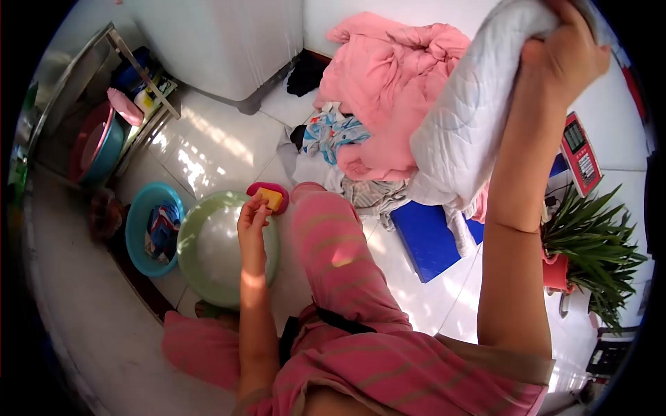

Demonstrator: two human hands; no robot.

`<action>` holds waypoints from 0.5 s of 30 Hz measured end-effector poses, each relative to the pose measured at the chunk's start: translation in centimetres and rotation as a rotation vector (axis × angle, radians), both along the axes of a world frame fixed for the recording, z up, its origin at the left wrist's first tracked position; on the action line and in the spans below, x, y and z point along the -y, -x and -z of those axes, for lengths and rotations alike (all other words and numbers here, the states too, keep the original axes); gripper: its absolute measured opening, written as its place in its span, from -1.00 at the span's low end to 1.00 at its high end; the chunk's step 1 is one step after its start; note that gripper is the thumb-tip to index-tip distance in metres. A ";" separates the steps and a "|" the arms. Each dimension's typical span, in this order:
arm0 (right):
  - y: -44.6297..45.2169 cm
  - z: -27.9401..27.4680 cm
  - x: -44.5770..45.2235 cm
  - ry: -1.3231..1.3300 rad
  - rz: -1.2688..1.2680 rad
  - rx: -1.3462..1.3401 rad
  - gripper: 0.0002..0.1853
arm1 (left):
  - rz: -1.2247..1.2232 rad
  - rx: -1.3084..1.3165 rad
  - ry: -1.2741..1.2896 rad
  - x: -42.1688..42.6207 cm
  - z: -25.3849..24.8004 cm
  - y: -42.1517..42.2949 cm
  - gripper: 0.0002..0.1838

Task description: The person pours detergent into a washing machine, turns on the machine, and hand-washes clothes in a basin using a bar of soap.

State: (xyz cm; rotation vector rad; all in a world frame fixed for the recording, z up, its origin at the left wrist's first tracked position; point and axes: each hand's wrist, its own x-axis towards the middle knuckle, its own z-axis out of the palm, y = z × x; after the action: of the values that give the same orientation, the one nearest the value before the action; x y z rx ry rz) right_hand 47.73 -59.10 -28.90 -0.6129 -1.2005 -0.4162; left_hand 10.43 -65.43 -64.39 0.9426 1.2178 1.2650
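Observation:
My left hand (252, 225) is closed on a yellow bar (272, 200), which looks like soap, at a small pink dish (283, 194) beside the right rim of a green basin (189, 267). Suds or cloudy water show inside the basin. Up at the right, my right hand (570, 52) grips a white quilted cloth (472, 104) by its upper end. The cloth hangs down in front of a pink heap of fabric (388, 76) on the floor.
A blue basin (132, 239) with clothes stands left of the green one. Patterned clothes (333, 135) lie near a blue box (427, 243). At right are a red scale (581, 156) and a potted plant (596, 232); a metal rack (142, 76) stands upper left.

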 end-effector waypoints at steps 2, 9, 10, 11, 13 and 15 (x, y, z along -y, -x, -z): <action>10.4 -1.2 -3.3 -0.026 -0.617 -0.198 -0.71 | 0.208 -0.017 -0.236 -1.4 -4.7 -2.8 -0.46; 25.0 4.3 -5.4 0.652 -0.980 0.421 -0.61 | 0.273 0.044 -0.047 -5.5 -13.7 -11.5 -0.02; 24.2 4.9 -4.1 0.882 -1.140 0.583 -0.30 | 0.216 0.057 0.088 -6.0 -14.2 -11.3 -0.04; 22.8 5.6 -2.8 0.841 -1.028 0.720 -0.08 | 0.120 0.226 -0.091 -5.3 -14.6 -11.5 -0.15; 18.8 7.8 -1.1 0.762 -0.817 0.852 0.23 | 0.049 0.471 -0.365 -5.6 -12.9 -9.9 -0.34; 14.5 12.1 0.4 0.798 -0.637 0.791 0.40 | -0.028 0.898 -0.241 -6.8 -13.9 -6.9 -0.40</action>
State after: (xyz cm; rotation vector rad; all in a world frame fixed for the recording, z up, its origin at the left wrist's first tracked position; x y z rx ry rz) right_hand 33.25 -59.52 -40.96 -0.7067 -2.2617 0.4500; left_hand 17.29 -58.66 -50.45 0.4094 0.3784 1.6215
